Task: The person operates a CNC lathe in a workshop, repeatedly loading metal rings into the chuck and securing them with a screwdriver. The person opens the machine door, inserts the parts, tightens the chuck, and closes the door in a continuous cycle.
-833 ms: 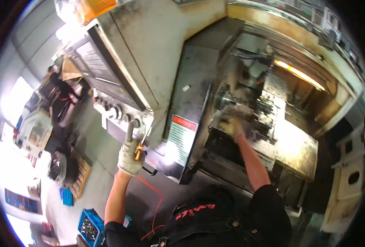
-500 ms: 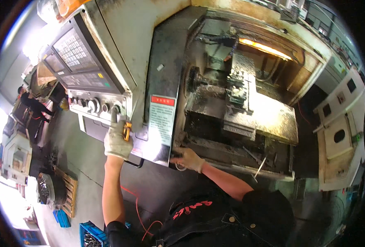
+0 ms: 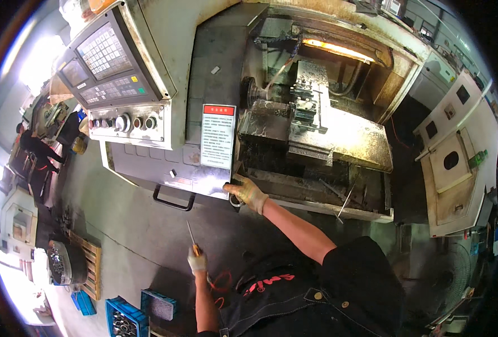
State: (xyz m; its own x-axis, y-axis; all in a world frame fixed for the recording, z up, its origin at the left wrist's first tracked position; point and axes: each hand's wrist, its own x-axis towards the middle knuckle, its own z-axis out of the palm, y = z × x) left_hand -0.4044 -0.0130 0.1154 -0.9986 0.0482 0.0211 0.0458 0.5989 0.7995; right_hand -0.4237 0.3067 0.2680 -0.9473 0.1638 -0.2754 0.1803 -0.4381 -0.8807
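My left hand point(image 3: 197, 263), in a whitish work glove, is low in front of the lathe, closed on a screwdriver point(image 3: 195, 247) with an orange-yellow handle. Its thin shaft points up toward the door handle point(image 3: 173, 202). At the right edge of the sliding door point(image 3: 212, 180) is my right hand point(image 3: 250, 195), also gloved, its fingers curled against that edge. A metal ring point(image 3: 236, 201) shows under those fingers and appears held in them. Behind the opening sit the chuck point(image 3: 253, 91) and the tool block point(image 3: 309, 106), and a pale streak point(image 3: 281, 73) runs down to the chuck.
The control panel point(image 3: 105, 62), with its row of knobs point(image 3: 124, 122), juts out at upper left. Blue crates point(image 3: 126, 317) of ring parts and a round bin point(image 3: 63, 263) on a pallet stand at lower left. A T-shaped rod point(image 3: 347, 202) leans at the machine's front. Another person point(image 3: 38, 150) is far left.
My left hand has left the control panel knobs and dropped toward my body with the screwdriver. My right hand stays at the door edge. A pale streak now shows at the chuck.
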